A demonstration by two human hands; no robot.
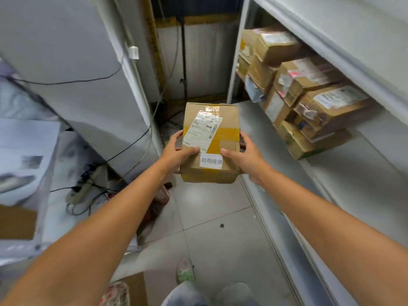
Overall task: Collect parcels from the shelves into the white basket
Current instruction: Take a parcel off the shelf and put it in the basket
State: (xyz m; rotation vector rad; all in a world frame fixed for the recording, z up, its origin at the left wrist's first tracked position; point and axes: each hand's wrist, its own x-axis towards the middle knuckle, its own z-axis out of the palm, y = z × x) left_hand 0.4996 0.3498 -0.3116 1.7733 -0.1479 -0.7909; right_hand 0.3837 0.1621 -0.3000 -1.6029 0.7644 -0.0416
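Note:
A brown cardboard parcel point(209, 129) with yellow tape, a white shipping label and a small white sticker is held in mid-air over the tiled floor. My left hand point(176, 153) grips its left side, thumb across the top face. My right hand point(245, 156) grips its right side, thumb also on top. Several more cardboard parcels point(309, 93) are stacked on the white shelf point(362, 164) at the right. The white basket is not in view.
A grey cabinet point(77, 62) stands at the left with cables and a power strip point(86, 186) on the floor beside it. The narrow tiled aisle point(216, 217) runs ahead to a metal wall. A foot in a shoe point(185, 272) shows at the bottom.

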